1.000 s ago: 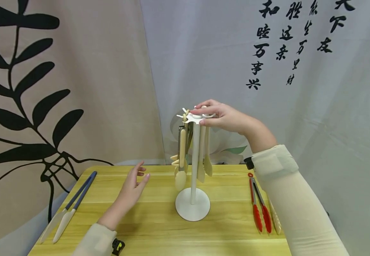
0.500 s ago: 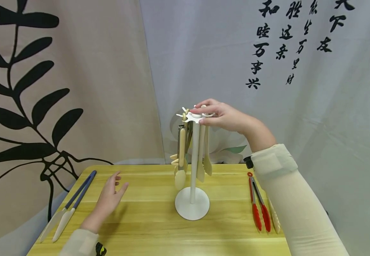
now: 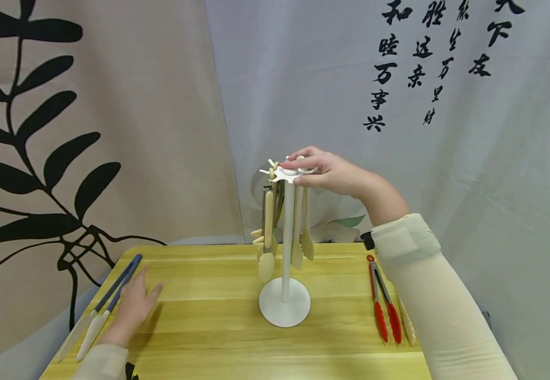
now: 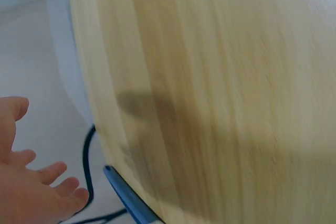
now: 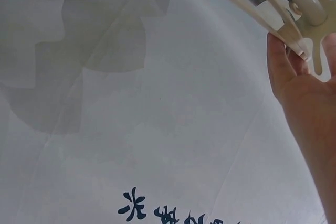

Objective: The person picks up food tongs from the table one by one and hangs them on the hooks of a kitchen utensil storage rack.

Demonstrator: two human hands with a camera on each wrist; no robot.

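A white utensil rack [image 3: 286, 237] stands upright on its round base, with several cream-handled utensils [image 3: 268, 219] hanging from its hooks. My right hand [image 3: 328, 170] holds the rack's hooked top, thumb at the near edge and fingers reaching over it. In the right wrist view, that hand [image 5: 307, 90] is at the hook disc beside a hanging handle. On the left, my left hand [image 3: 134, 302] is beside a pair of tongs [image 3: 112, 290] with blue handles and whitish tips. Its fingers are extended and hold nothing. The left wrist view shows the tongs' blue handle end [image 4: 128, 195] near that hand [image 4: 37, 192].
Red-tipped tongs [image 3: 380, 316] lie at the table's right side. Beyond them is a beige object [image 3: 408, 323], partly hidden by the right sleeve. The wooden table [image 3: 208, 327] ends at the back against a printed curtain [image 3: 170, 132].
My left hand has moved left and down, away from the rack and over to the blue-handled tongs. The right hand stays on the rack's top.
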